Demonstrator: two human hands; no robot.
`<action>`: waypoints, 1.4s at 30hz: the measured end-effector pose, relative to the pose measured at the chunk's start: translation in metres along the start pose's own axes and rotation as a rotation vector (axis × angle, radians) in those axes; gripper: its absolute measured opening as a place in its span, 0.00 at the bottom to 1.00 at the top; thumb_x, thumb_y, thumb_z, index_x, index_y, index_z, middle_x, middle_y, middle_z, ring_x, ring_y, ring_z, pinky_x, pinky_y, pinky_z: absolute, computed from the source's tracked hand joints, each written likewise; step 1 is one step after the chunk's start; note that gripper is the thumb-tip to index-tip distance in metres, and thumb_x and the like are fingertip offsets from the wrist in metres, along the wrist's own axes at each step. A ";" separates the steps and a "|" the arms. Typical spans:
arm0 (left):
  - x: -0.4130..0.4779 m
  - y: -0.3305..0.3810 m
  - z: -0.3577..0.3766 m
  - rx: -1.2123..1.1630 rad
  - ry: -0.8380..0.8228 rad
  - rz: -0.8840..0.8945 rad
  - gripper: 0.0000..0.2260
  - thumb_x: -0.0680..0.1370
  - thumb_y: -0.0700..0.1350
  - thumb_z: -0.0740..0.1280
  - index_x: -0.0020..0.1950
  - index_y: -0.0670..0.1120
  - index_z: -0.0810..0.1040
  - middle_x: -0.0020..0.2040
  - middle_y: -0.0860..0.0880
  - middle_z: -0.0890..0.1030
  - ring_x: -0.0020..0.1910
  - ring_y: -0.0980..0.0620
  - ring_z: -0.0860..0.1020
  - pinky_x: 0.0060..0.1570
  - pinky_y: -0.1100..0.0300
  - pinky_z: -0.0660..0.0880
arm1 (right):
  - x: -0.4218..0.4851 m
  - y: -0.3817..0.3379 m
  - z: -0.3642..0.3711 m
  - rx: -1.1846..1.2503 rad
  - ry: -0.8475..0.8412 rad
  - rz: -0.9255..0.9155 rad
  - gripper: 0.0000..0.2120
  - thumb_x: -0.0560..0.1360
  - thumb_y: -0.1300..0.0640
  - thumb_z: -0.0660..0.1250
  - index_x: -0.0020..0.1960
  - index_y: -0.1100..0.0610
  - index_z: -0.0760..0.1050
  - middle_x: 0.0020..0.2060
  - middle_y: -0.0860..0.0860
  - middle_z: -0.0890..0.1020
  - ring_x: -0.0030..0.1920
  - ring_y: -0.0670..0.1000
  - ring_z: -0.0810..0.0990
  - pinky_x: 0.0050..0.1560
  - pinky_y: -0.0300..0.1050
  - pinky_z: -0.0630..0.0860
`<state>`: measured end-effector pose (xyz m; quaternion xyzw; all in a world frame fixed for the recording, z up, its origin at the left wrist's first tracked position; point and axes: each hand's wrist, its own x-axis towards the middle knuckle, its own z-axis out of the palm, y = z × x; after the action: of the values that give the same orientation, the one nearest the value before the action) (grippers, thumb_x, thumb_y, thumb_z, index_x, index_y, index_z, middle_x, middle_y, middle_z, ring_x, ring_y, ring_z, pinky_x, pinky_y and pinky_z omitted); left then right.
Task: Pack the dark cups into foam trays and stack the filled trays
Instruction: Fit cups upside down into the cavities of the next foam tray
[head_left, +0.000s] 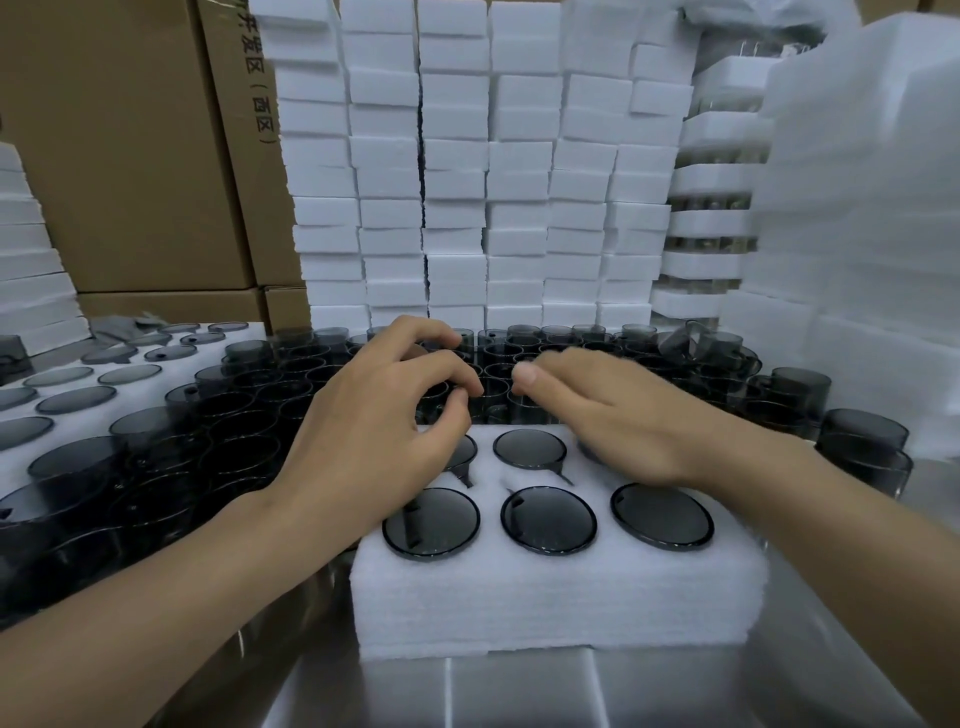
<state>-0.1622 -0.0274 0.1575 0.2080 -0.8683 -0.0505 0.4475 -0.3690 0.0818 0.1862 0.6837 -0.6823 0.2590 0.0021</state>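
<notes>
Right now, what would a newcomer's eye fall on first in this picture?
The eye goes first to the left hand and right hand reaching over a white foam tray at front centre, its holes holding dark round cups. Behind and left stands a crowd of loose dark translucent cups, and a wall of stacked white foam trays rises at the back.

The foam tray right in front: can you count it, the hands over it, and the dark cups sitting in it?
foam tray: 1
hands: 2, the left hand and the right hand
dark cups in that tray: 6, two of them partly hidden under the hands
total: 9
</notes>
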 end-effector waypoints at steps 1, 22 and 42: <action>0.000 0.000 0.000 -0.004 0.001 -0.002 0.07 0.80 0.48 0.68 0.51 0.58 0.85 0.62 0.65 0.74 0.61 0.63 0.75 0.51 0.64 0.71 | 0.001 0.000 0.001 -0.021 -0.066 0.014 0.28 0.84 0.30 0.46 0.45 0.47 0.74 0.44 0.50 0.79 0.48 0.51 0.77 0.57 0.56 0.75; 0.000 -0.001 0.002 -0.015 -0.010 -0.024 0.07 0.80 0.49 0.67 0.50 0.58 0.85 0.63 0.65 0.74 0.62 0.64 0.75 0.53 0.66 0.70 | 0.001 -0.004 0.008 -0.109 -0.351 0.097 0.42 0.73 0.22 0.37 0.82 0.35 0.60 0.83 0.34 0.59 0.85 0.44 0.39 0.84 0.57 0.35; 0.001 0.000 0.000 -0.004 -0.026 -0.022 0.07 0.81 0.49 0.67 0.55 0.58 0.84 0.62 0.64 0.75 0.64 0.63 0.74 0.57 0.67 0.70 | -0.008 -0.032 0.011 -0.043 -0.412 0.070 0.47 0.69 0.18 0.37 0.84 0.34 0.53 0.84 0.34 0.52 0.84 0.44 0.34 0.83 0.57 0.32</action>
<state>-0.1626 -0.0278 0.1584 0.2157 -0.8716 -0.0599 0.4361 -0.3352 0.0873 0.1850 0.6980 -0.6969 0.0988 -0.1318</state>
